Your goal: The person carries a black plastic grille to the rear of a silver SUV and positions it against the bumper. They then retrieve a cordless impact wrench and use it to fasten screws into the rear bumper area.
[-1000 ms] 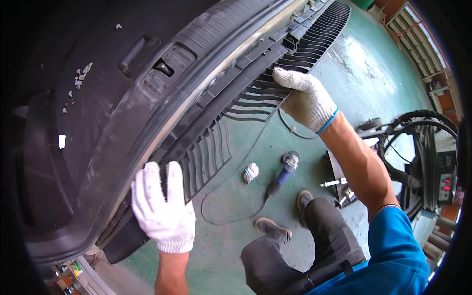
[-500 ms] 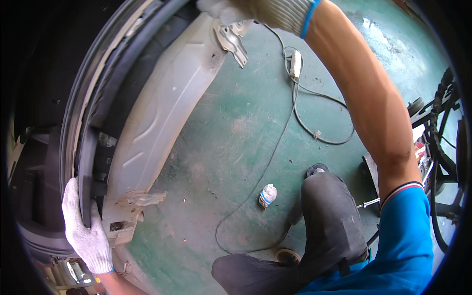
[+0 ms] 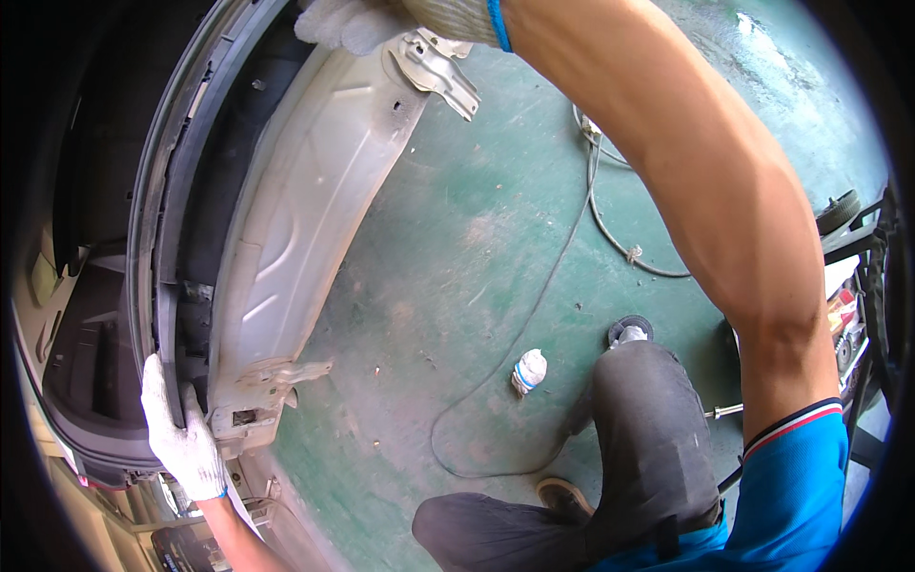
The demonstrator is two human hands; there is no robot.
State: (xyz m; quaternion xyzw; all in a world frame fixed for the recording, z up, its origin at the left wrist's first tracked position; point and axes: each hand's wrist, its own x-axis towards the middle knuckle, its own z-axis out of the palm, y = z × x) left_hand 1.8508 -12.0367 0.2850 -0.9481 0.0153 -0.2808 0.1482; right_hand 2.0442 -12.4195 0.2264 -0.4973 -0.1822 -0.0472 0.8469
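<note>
My left hand (image 3: 183, 429), in a white knit glove, grips the lower end of a black trim strip (image 3: 168, 324) running along a dark channel at the vehicle's edge. My right hand (image 3: 362, 24), also gloved, is curled at the top of that channel, partly cut off by the frame; what it holds is hidden. Beside the strip lies a pale metal panel (image 3: 305, 191) with a bracket (image 3: 438, 76) near my right hand and another bracket (image 3: 286, 372) at its lower end.
On the green floor lie a balled white glove (image 3: 529, 372), looped cables (image 3: 600, 219) and an angle grinder (image 3: 631, 332), partly behind my knee. A black wheeled frame (image 3: 858, 286) with metal parts stands at right. Dark interior panels (image 3: 91, 362) are at left.
Since a second ago the slatted black grille has left view, exposing the metal panel. My right hand has moved to the top, then slightly leftward; my left hand stays low on the strip.
</note>
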